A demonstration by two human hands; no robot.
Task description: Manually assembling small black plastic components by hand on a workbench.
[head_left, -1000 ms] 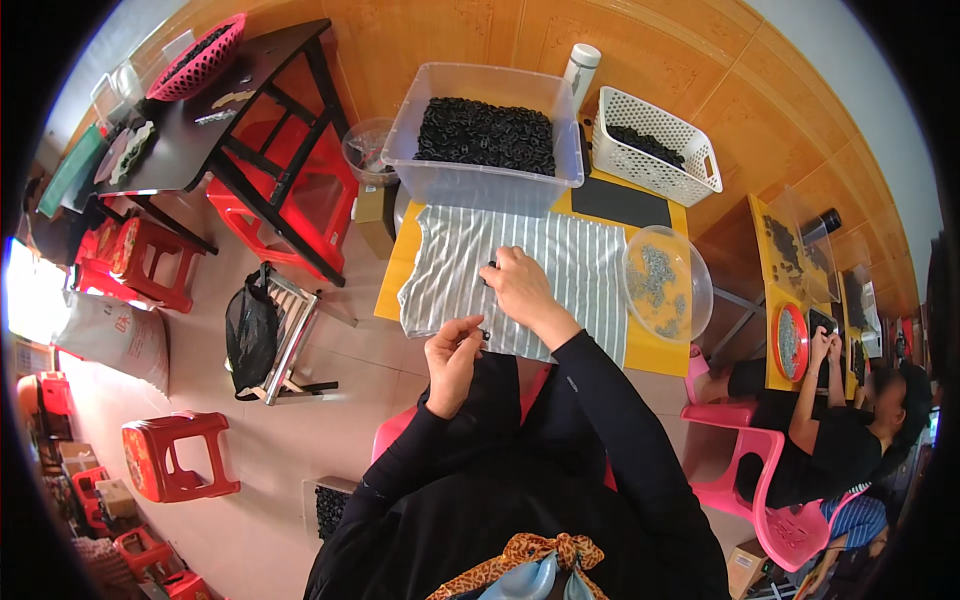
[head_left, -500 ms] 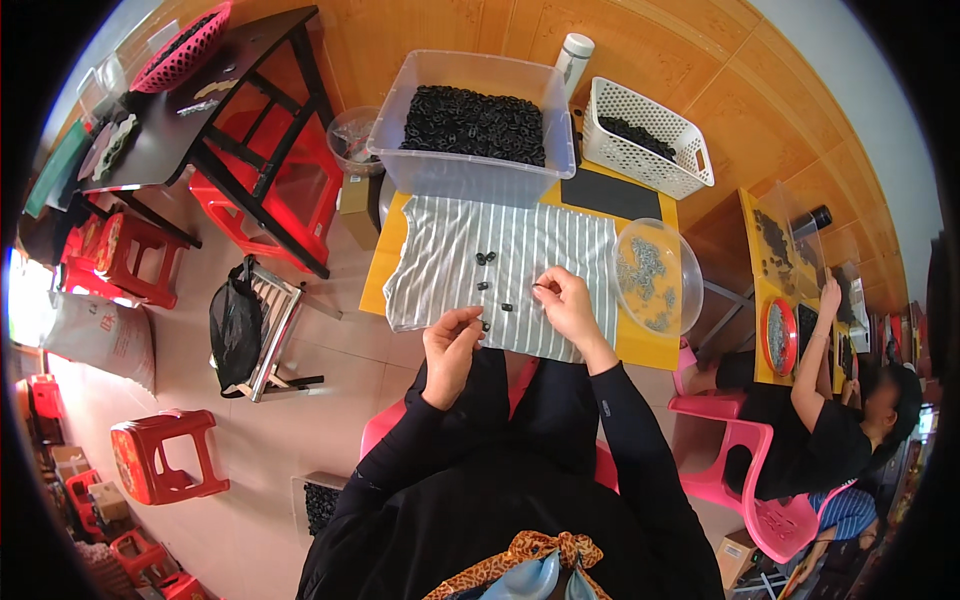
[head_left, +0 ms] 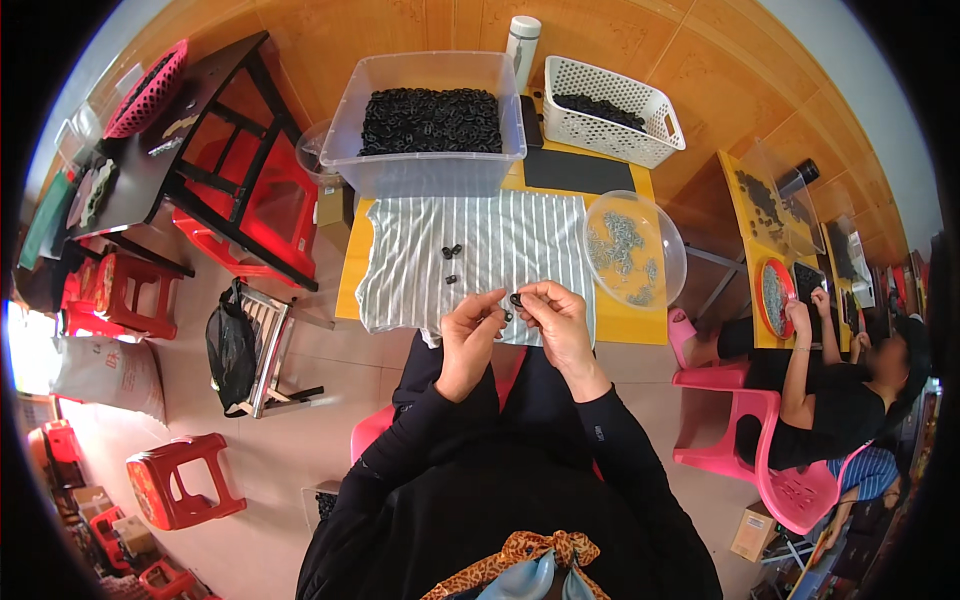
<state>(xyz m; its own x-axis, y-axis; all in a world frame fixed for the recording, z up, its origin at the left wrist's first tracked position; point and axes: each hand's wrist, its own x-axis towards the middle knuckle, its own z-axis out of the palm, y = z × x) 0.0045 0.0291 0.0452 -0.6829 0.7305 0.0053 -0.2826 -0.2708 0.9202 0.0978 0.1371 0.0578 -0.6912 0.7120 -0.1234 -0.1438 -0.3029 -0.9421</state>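
My left hand (head_left: 470, 340) is closed in a pinch on a small black plastic piece (head_left: 508, 316), just above the near edge of a grey-and-white striped cloth (head_left: 410, 285). Close beside it, my right hand (head_left: 558, 325) pinches another small black plastic piece (head_left: 516, 299) between thumb and forefinger. The fingertips of both hands almost meet. Farther off on the cloth lies a pair of black pieces (head_left: 452, 251), with a single black piece (head_left: 450, 280) nearer to me. Fingers partly cover the held pieces, so I cannot tell whether they are joined.
Behind the cloth stand a clear bin (head_left: 430, 175) of black pieces, a white bottle (head_left: 521, 55) and a white basket (head_left: 610, 130). A clear round tray (head_left: 672, 245) holds small metal parts at right. Another person (head_left: 830, 400) sits on a pink chair (head_left: 765, 440) farther right.
My right hand has come left and down to meet my left hand. One loose black piece near my left hand no longer shows on the cloth. The view has shifted slightly.
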